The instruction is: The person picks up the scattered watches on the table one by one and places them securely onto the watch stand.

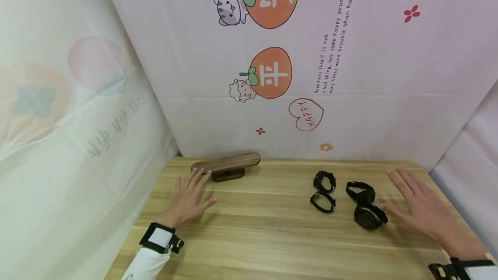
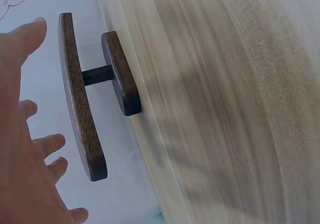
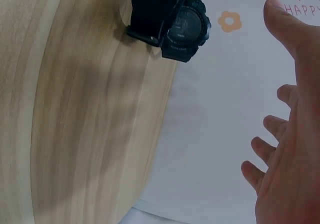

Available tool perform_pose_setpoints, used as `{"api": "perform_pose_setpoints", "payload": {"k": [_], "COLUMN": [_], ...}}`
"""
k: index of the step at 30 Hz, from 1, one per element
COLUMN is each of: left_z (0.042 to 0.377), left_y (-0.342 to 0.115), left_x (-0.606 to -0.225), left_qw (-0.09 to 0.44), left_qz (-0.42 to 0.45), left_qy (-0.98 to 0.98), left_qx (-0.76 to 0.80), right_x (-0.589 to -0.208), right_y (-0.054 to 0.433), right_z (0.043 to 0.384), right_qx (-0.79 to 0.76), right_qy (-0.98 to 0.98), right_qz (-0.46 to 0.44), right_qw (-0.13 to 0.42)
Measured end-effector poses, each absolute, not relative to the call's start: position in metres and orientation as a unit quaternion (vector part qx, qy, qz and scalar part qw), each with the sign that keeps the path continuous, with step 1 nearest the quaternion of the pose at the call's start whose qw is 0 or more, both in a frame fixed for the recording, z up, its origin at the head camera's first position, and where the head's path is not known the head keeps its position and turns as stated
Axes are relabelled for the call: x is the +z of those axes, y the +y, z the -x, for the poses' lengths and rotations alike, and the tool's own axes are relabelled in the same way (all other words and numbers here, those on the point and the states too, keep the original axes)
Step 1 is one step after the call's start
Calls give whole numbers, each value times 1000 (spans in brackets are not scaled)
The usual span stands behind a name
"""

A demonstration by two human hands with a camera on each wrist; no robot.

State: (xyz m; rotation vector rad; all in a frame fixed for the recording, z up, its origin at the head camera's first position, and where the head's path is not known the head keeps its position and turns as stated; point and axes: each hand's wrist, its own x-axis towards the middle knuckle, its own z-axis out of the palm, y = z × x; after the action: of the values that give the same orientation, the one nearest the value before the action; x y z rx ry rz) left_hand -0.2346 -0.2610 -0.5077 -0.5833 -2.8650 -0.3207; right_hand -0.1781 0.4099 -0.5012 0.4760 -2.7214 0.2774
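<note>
A dark wooden T-shaped stand (image 1: pixel 233 160) sits at the far left of the table, its long bar raised on a short post over a small base (image 2: pixel 122 76). My left hand (image 1: pixel 188 200) is spread beside it, fingertips overlapping the bar's left end in the head view and thumb pointing right. Farther right, black wristwatches lie in two pairs, their straps closed into loops. My right hand (image 1: pixel 422 208) is spread just right of the larger watch (image 1: pixel 365 218), holding nothing. In the right wrist view, a digital watch (image 3: pixel 186 26) shows its round face.
The light wood table (image 1: pixel 253 228) ends at a white printed cloth (image 1: pixel 218 124) hanging behind it. More cloth hangs at the left and right sides. A smaller watch (image 1: pixel 319 181) belongs to the pair nearer the table's middle. Both wrists wear black straps.
</note>
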Motion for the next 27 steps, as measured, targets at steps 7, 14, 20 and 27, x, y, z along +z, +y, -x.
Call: {"api": "perform_pose_setpoints", "payload": {"k": [7,14,20,27], "left_z": [233,230,231,230], "left_y": [-258,-256,-254,-252], "left_x": [-509,-510,-515,-521], "left_qw": [132,166,209,258], "left_qz": [219,233,249,250], "left_qy": [-960,-951,-938,-923], "left_qx": [-117,-119,-122,-137], "right_x": [-499,-500,-503,-508], "right_y": [395,383,375,364], "right_z": [175,175,177,180], "right_qx": [131,129,123,113], "right_qy": [-965,-964,-965,-957], "right_qz": [-160,-166,-170,-189], "right_qw": [160,160,159,187]}}
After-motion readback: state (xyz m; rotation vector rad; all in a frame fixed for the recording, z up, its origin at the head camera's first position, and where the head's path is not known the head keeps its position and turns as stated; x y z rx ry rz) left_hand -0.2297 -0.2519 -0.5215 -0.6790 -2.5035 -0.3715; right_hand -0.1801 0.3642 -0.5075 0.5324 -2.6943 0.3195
